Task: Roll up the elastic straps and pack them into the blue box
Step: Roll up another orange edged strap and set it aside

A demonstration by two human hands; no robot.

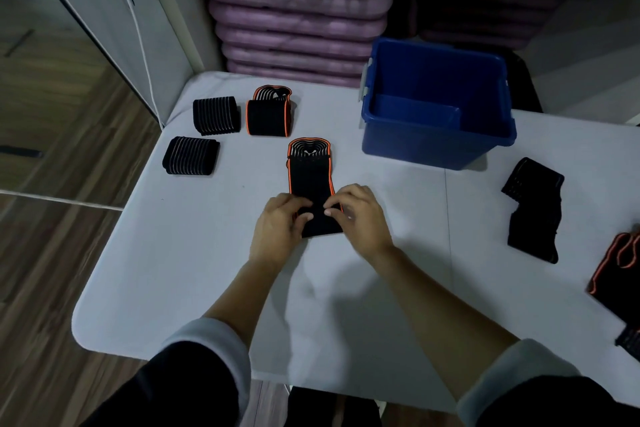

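fingers (304,217) of the left hand (277,229) and of the right hand (360,215) curl down onto the near end of a black strap with orange edging (310,180), pinching its folded end between them; both hands are closed on that strap. it lies flat on the pale desk (194,253), running from the hands toward 12 o'clock, its far end showing striped elastic loops.

at 1 o'clock from the hands stands the blue box (436,135), open at the top, near the strap's far end but apart from it.

at 11 o'clock lies a second orange-edged strap (268,114), folded over. just to its left sits a rolled black ribbed strap (216,114), and another ribbed roll (190,155) lies nearer, at 10 o'clock from the hands. these three are close together but not touching.

at 3 o'clock, well apart from the hands, a loose black strap (533,208) lies crumpled, and past it, at the frame's right edge, an orange-trimmed strap (616,267) is partly cut off.

grey cuffs (207,340) over dark sleeves cover both forearms near 6 o'clock.
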